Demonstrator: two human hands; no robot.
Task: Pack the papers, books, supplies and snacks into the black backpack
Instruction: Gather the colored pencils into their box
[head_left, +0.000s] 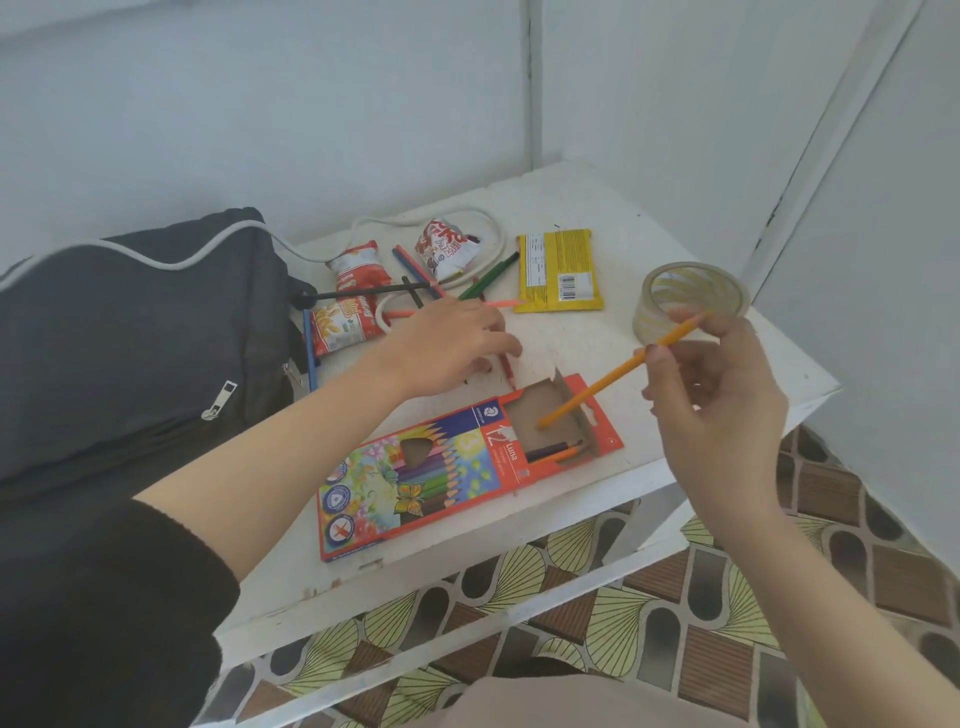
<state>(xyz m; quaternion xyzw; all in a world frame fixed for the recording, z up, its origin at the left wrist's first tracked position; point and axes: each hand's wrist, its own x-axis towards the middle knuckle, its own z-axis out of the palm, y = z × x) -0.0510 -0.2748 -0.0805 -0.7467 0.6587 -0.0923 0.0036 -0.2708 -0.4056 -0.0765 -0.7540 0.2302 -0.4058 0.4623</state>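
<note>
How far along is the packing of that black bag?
Early. Done: a few pencils lie in the pencil box. In hand: the right hand slides an orange pencil into it; the left hand pinches a red pencil. Left: loose pencils, snack bags, yellow packet and tape roll, all outside the backpack.

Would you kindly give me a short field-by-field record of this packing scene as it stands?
Surface: white table
Bag: black backpack, at the table's left side
Right hand: holds an orange pencil, tip inside the open end of the coloured pencil box
Left hand: pinches a red pencil lying on the table
Still unpacked: red snack packet, red-and-white snack packet, yellow wrapper, clear tape roll, green pencil and other loose pencils
</note>
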